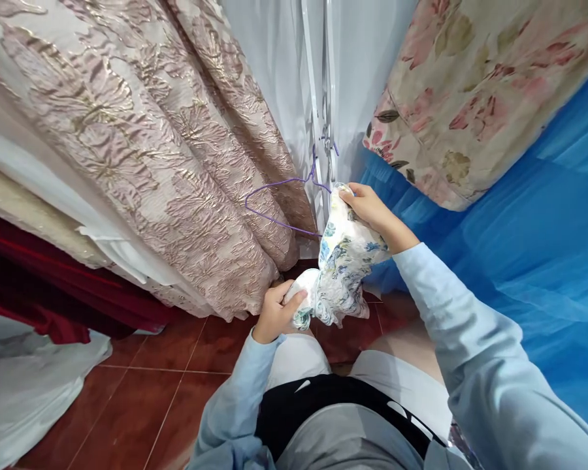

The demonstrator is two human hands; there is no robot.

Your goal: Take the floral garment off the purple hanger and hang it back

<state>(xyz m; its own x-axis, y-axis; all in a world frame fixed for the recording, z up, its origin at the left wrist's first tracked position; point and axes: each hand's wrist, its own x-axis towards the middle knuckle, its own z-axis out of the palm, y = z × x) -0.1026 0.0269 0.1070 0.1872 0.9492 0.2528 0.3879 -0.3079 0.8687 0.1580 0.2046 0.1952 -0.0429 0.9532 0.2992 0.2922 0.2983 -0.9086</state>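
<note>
A white garment with a blue and yellow floral print hangs between my hands, its middle gathered and ruffled. My right hand pinches its upper edge, close to a purple wire hanger. Lower and to the left, my left hand grips a rounded white part of the same garment. The hanger's hook points up toward a white metal rack. Its right end passes behind the cloth, so I cannot tell whether the garment is on it.
Pink and gold brocade fabric hangs on the left, beside dark red cloth. A floral cloth and blue tulle hang on the right. White curtain covers the back. Red floor tiles lie below.
</note>
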